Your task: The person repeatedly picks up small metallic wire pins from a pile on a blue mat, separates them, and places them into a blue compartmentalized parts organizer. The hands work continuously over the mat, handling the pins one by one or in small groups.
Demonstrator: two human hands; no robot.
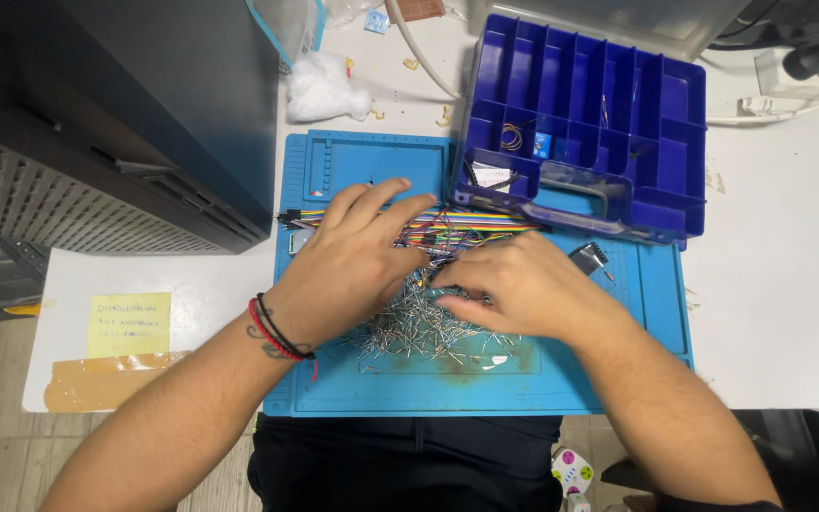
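Head view: both hands rest on a pile of wire leads (419,327) mid-mat (618,379). Left hand (348,270) lies flat, fingers spread; right hand (514,289) pinches leads. Blue organiser (675,123) sits far right.

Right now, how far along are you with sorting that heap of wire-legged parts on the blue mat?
Little looks done: the blue compartment box is mostly bare, with only a few bits in some cells. In hand: the left hand rests on the coloured jumper wires and the right hand picks at the heap of small wire-legged parts. Left: nearly the whole heap remains on the blue mat.
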